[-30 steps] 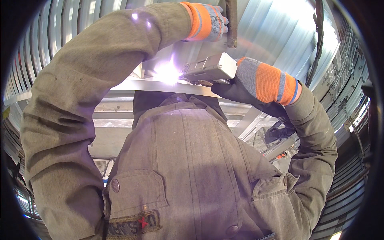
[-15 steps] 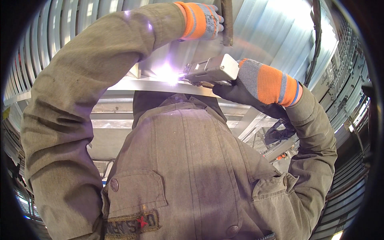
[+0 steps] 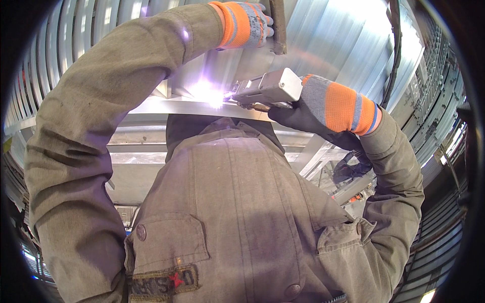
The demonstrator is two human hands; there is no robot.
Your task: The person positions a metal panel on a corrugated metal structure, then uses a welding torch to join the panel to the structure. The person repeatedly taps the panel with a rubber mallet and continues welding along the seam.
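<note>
Some bare room shows on the ribbed metal panel between your 2 hands, beyond the far edge of the pale metal rail. The rail's near edge runs close by your jacket, leaving little space on that side. Your right hand is wrapped around the rear of the boxy metal torch, the grip partly hidden. The torch sits near the rail's far edge, its nose toward your left, at a white-violet glare that hides the tip. Your left hand has its fingers partly curled beside a brown bar; whether it grips the bar, I cannot tell. Your left sleeve crosses over the rail's left part. 1 dark cable hangs by the panel's right edge, well apart from the torch.
</note>
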